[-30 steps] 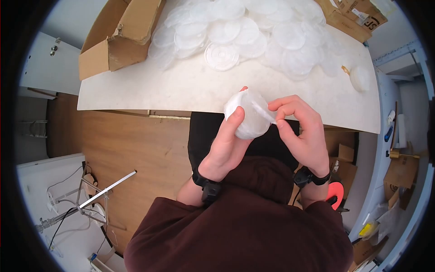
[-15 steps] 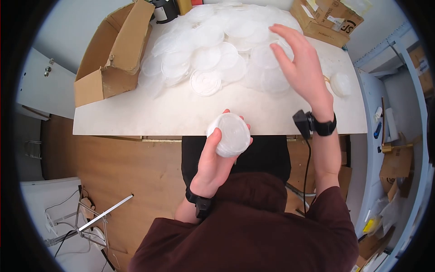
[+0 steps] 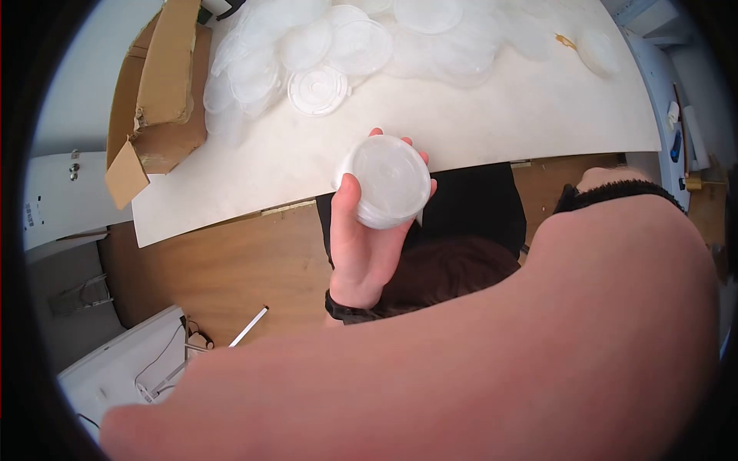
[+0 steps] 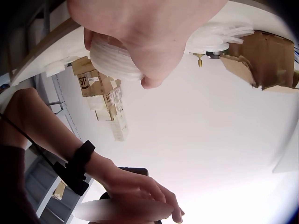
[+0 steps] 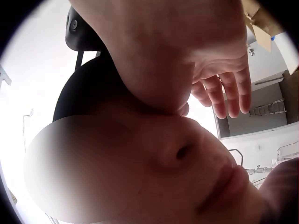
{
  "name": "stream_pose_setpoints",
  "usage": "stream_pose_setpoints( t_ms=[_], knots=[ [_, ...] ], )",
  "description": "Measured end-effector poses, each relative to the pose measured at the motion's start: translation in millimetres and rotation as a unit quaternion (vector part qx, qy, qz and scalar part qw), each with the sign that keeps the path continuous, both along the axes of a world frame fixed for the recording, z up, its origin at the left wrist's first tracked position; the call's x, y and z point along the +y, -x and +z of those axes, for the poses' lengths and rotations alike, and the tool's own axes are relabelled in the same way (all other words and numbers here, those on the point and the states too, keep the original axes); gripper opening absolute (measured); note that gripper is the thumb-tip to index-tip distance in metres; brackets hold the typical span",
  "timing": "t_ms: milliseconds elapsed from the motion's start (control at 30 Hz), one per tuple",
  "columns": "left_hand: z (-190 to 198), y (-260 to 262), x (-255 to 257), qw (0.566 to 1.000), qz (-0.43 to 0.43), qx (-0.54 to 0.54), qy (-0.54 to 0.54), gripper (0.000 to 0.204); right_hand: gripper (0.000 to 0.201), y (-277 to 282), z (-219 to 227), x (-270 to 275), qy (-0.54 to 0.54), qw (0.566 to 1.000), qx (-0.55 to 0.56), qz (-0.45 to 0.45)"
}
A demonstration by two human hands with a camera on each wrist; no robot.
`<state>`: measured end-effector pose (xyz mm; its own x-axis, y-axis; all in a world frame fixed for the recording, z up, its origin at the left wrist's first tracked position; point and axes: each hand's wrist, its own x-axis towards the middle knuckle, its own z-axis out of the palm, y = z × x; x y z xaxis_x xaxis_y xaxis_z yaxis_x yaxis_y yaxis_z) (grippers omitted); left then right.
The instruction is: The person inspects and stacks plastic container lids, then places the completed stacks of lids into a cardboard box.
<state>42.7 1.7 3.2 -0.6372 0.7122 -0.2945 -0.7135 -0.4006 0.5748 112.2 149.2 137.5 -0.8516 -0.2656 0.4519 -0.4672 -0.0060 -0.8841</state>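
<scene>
In the head view, a round stack of clear-white plastic lids (image 3: 388, 180) sits in the left hand (image 3: 363, 250), thumb on one side and fingertips curled round the far side. The left wrist view shows the layered edge of this stack (image 4: 112, 60) under the left hand (image 4: 154, 37). Very close to the head camera, the right hand (image 3: 469, 338) spreads large across the bottom of the picture, away from the lids. Its fingers extend, slightly bent and holding nothing, beside the person's head in the right wrist view, where the hand (image 5: 215, 70) touches the head area.
Many loose translucent lids (image 3: 307, 46) are heaped on the white table (image 3: 492, 123). An open cardboard box (image 3: 165, 107) stands at the left. Another small stack of lids (image 3: 597, 52) lies at the right, and a metal stand (image 3: 248, 326) rises at lower left.
From touching the held stack, the right hand has moved away over the table and then up to the head. The left hand keeps its grip on the stack. The head view has shifted and tilted.
</scene>
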Motion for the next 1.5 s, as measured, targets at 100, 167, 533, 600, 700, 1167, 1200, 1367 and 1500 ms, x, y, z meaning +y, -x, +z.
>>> stream_pose_setpoints(
  t_ms=[100, 167, 533, 600, 700, 1167, 1200, 1367, 1500],
  knots=[
    [3, 4, 1, 1.0, -0.002, -0.002, 0.004, 0.092, 0.031, 10, -4, -1, 0.015, 1.0, -0.005, 0.008],
    [0, 1, 1, 1.0, -0.003, -0.024, -0.005, 0.092, 0.031, 3, -6, 0, 0.019, 0.999, -0.03, 0.003],
    [6, 1, -2, 0.996, 0.007, -0.079, -0.044, 0.091, 0.032, 30, 9, -16, -0.004, 0.991, -0.086, 0.106],
    [7, 1, -7, 0.988, 0.029, -0.132, -0.071, 0.089, 0.033, 26, -43, -24, -0.192, 0.962, 0.122, -0.15],
    [6, 6, -15, 0.999, -0.002, 0.0, -0.049, 0.09, 0.03, 9, -75, -15, -0.272, 0.914, 0.071, -0.293],
    [-3, 3, -17, 0.994, -0.055, 0.052, -0.073, 0.102, 0.018, -31, -77, 0, -0.19, 0.928, -0.124, -0.295],
    [-2, 3, -17, 0.994, -0.054, 0.052, -0.074, 0.102, 0.017, -32, -75, 0, -0.196, 0.924, -0.129, -0.302],
    [1, 1, -14, 0.997, -0.053, 0.048, -0.031, 0.106, 0.014, -31, -79, -7, -0.209, 0.922, -0.093, -0.313],
    [0, 3, -17, 0.996, -0.061, 0.053, -0.023, 0.11, 0.014, -35, -79, 2, -0.203, 0.923, -0.134, -0.299]
  ],
)
